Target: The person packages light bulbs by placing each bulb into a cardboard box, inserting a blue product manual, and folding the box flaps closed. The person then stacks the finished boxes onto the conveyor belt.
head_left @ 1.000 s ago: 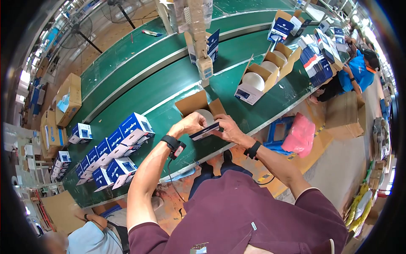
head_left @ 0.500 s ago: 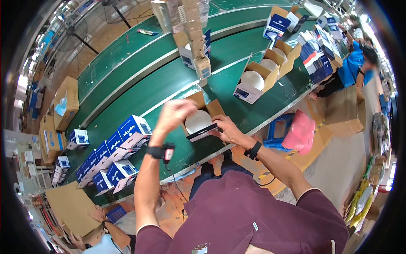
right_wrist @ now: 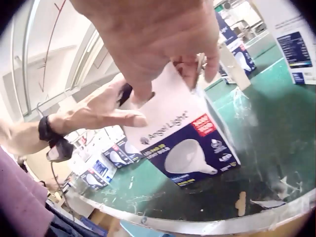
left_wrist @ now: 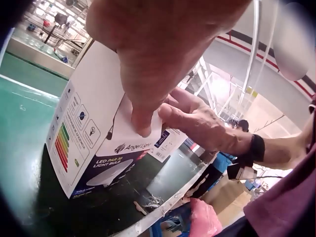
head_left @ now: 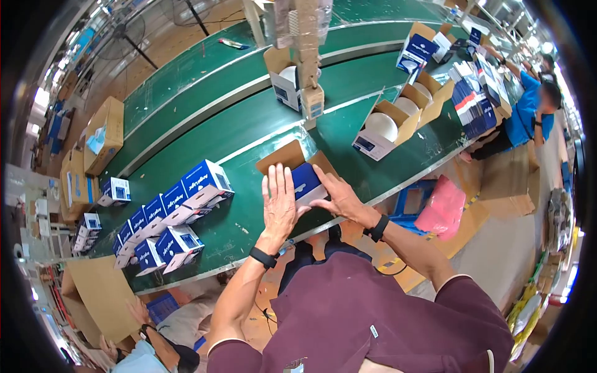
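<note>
A light bulb box [head_left: 303, 180] stands on the green bench between my two hands, its blue top panel folded over the bulb inside. Brown side flaps stick up at its back. My left hand [head_left: 280, 202] lies along the box's left side with straight fingers, and its thumb touches the front in the left wrist view. From the right, my right hand [head_left: 342, 196] presses on the box's edge, fingers extended and thumb pointing across the front. Printed on the box front [right_wrist: 190, 158] are a bulb picture and "Angel Light".
Rows of closed bulb boxes [head_left: 177, 196] stand to the left. Open boxes with round white bulbs [head_left: 380, 127] are at the right, near a stack of flat cartons [head_left: 471, 102]. A taped post [head_left: 309, 62] rises behind. Other people work at both sides.
The left hand lifted away from the box, then came back down on its left side. The top panel has been folded over, covering the white bulb. The right hand stayed by the box.
</note>
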Demonstrator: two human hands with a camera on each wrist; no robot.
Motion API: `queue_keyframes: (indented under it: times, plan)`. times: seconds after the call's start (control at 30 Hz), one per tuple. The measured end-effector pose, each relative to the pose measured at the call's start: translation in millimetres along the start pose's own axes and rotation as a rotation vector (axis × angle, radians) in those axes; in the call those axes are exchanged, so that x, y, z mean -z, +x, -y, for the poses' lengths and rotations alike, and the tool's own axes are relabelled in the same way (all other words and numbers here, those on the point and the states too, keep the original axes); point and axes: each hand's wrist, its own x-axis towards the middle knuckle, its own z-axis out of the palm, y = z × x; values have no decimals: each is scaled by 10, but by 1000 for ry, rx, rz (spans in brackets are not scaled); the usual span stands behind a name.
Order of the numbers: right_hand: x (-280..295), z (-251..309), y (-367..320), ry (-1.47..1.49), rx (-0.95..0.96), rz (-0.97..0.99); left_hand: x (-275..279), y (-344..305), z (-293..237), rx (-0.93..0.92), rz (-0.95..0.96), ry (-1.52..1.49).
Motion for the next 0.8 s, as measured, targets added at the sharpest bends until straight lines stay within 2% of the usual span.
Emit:
queue_keyframes:
  times: [0.07,0.1,0.2,0.23,0.27,0.33,0.4,0.47,0.57,0.67,0.7,0.77,0.8]
  plan:
    - [-51,58,58,-101,45,-43,-11,22,50,-40,32,-10]
    - [-23,132,121,-30,-38,21,-3,31,66,-52,57,-9]
    - [98,322,178,-513,122,62,-32,23,30,-116,106,-18]
    - [64,277,203,-486,105,151,-38,17,4,-143,119,-19]
    - [-1,175,191,-628,191,139,-50,30,-47,-163,-8,-56]
    - [-58,-9,223,-595,335,129,-96,17,-100,-65,49,-46]
    - [-148,-184,172,-573,473,16,-271,-98,-141,-30,11,162]
    - [-82,-94,180,-468,448,103,-351,-194,-243,53,-36,196]
    - [-52,-108,184,-445,444,182,-410,-259,-221,45,-130,46]
    - [130,-86,323,-531,388,525,-525,-295,-202,44,-103,-46]
    - [162,-78,360,-526,358,556,-491,-283,-199,72,-40,-115]
    - [197,-59,412,-516,296,623,-433,-283,-213,86,-40,-165]
    - [150,-66,369,-500,383,476,-419,-302,-229,93,-37,-194]
